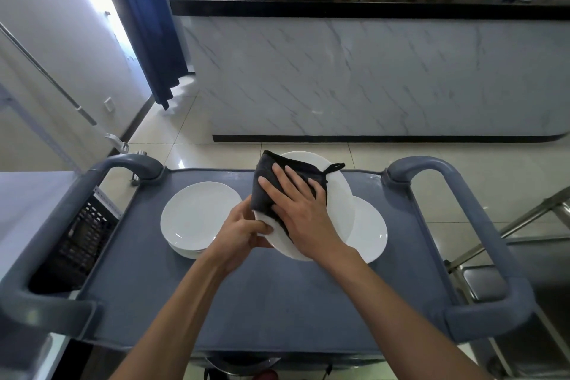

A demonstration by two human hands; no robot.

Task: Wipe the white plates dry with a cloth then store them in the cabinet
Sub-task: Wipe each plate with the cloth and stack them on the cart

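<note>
A marble-fronted bar with a black top is filling the 12 o'clock half of the view, and a blue curtain is hanging at 11 o'clock beside a bright window. Nearer in, a grey cart is serving as the surface, its looped handles rising at 10 and 2 o'clock and standing close to the plates on either side. A black crate is sitting off the cart's 9 o'clock edge, and a metal-framed seat is crowding in at 4 o'clock. On the surface, a stack of white plates is resting at 9 o'clock of the hands, and another plate is lying at 3 o'clock, partly covered by the tilted plate being held above it. The left hand is curling its grip around that tilted plate's near rim. The right hand is pressing flat, fingers straight and spread, on a dark cloth against the plate's face.
</note>
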